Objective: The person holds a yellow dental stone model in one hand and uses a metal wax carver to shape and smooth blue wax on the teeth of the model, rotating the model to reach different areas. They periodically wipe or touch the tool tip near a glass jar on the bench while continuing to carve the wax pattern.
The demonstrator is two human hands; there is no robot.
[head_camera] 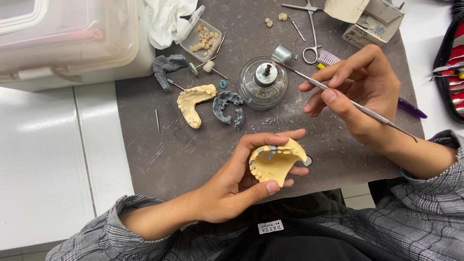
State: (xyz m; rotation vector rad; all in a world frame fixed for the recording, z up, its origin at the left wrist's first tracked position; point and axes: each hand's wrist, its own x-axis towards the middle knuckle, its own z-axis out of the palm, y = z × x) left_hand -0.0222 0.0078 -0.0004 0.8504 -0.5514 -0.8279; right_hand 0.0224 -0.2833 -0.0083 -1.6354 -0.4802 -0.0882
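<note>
Head view, looking down on a grey work mat (159, 159). I note my left hand (241, 181) closed around a yellow plaster dental cast (275, 162), fingers over its top edge and thumb pressed under its front; the cast is held clear of the mat, near its front edge, with a small grey piece seated on its ridge. My right hand (360, 87) pinches a thin metal hand instrument (348, 100) between thumb and fingers, pen-fashion; its tip points toward the wick of a glass spirit lamp (263, 83), and I cannot tell whether it touches. The lamp's metal cap (282, 54) lies just beside the lamp.

Containers: a small clear plastic box (204, 39) stands open at the back of the mat and holds many small cream-coloured tooth pieces. A large translucent lidded tub (72, 38) sits at the left; its contents are blurred. An opened cardboard carton (374, 21) rests at the back right; what is inside I cannot make out. A red instrument case (452, 67) at the right edge holds metal tools.

Loose on the mat: a second yellow cast (193, 102), a grey arch-shaped piece (228, 107) just beside it, scissors (311, 29) and white crumpled tissue (166, 19).
</note>
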